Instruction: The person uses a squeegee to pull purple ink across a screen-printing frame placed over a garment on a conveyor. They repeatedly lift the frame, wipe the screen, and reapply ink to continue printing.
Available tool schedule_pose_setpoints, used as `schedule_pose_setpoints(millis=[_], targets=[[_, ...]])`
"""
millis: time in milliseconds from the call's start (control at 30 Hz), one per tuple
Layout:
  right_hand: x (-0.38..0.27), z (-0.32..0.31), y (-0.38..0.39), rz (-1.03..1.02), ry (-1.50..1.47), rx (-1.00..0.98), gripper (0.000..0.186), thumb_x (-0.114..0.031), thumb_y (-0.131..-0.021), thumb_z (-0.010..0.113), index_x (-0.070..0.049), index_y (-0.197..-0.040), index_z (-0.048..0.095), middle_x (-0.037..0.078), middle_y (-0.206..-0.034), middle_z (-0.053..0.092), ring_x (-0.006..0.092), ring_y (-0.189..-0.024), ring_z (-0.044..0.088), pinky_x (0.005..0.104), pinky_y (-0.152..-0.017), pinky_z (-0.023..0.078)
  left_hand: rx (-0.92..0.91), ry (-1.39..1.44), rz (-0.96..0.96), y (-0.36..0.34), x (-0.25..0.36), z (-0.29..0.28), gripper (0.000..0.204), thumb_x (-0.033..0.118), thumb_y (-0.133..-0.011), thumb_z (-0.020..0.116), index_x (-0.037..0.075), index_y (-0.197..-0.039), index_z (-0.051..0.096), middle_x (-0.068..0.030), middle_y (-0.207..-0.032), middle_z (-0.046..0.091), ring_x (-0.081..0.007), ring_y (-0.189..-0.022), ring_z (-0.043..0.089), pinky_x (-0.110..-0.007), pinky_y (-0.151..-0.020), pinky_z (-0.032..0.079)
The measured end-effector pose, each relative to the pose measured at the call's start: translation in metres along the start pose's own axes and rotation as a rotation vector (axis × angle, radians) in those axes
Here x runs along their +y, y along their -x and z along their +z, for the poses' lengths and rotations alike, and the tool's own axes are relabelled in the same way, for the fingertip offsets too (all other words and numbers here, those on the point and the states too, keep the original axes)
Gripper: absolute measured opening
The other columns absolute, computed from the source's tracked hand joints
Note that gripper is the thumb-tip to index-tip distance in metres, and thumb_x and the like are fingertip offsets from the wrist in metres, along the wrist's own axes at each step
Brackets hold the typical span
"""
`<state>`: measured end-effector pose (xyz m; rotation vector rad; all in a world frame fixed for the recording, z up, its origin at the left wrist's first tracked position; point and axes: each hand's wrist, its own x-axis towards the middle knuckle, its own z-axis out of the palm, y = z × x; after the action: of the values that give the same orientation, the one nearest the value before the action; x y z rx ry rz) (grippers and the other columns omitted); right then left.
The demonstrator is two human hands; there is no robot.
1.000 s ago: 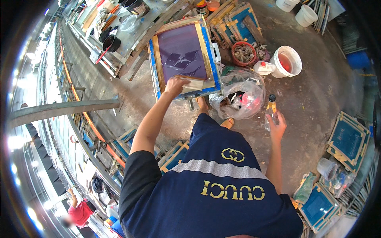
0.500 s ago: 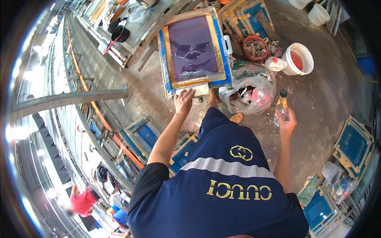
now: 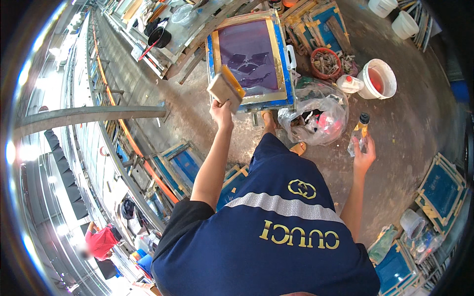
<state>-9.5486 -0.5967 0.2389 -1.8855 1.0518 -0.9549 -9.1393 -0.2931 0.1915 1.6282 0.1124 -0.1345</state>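
At the near-left corner of the screen frame (image 3: pixel 271 98): left hand (image 3: pixel 221 113) is gripping squeegee (image 3: pixel 224 92).
Its fingers are clasping the block's near end, yellow edge (image 3: pixel 233 82) facing the purple mesh (image 3: pixel 247 49); right hand (image 3: pixel 366 155) is holding a clear, black-capped bottle (image 3: pixel 361 130) between thumb and fingers, its contents not showing clearly. Beyond the frame's right edge, a red basket (image 3: pixel 320 74) is holding pale strips (image 3: pixel 326 61); a white jug (image 3: pixel 348 85) is standing just beside a white bucket (image 3: pixel 389 74) containing reddish material (image 3: pixel 375 79). Near the frame's near-right corner, a clear bag (image 3: pixel 292 122) is enclosing dark and pink items (image 3: pixel 328 122). Floor (image 3: pixel 395 128) is extending from bottle to blue-panelled frames (image 3: pixel 442 185), giving room rightward.
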Motion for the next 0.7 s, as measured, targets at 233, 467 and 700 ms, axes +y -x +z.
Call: schedule_pose_setpoints(millis=[233,467,700], targets=[[-0.075,0.038,-0.035,-0.115,-0.119,-0.023,0.054,-0.008,-0.082,0.085,0.001,-0.131,0.065,0.015,-0.13,0.068,0.0229,-0.119,0.064,0.0377,-0.103,0.048,0.254,0.518,-0.811,0.0,-0.082,0.014,0.038,-0.014,-0.079,0.071,-0.007,-0.113,0.054,-0.0196,-0.107,0.062,-0.035,-0.1,0.065,-0.056,-0.087,0.059],[-0.154,0.122,-0.108,-0.384,-0.07,-0.228,0.055,-0.017,-0.08,0.088,-0.005,-0.129,0.067,0.012,-0.124,0.07,0.0244,-0.112,0.065,0.0378,-0.099,0.05,0.273,0.446,-0.868,0.048,-0.068,0.013,0.055,-0.013,-0.077,0.075,-0.001,-0.124,0.048,-0.0188,-0.115,0.058,-0.0369,-0.106,0.061,-0.056,-0.094,0.054],[-0.253,0.313,-0.177,-0.64,-0.315,-0.408,0.059,-0.036,-0.076,0.089,-0.013,-0.126,0.07,0.007,-0.109,0.073,0.0249,-0.098,0.065,0.0368,-0.087,0.052,0.173,0.564,-0.71,0.072,-0.002,-0.017,0.042,-0.002,-0.085,0.071,0.005,-0.123,0.056,-0.011,-0.12,0.062,-0.0286,-0.11,0.061,-0.049,-0.097,0.05]])
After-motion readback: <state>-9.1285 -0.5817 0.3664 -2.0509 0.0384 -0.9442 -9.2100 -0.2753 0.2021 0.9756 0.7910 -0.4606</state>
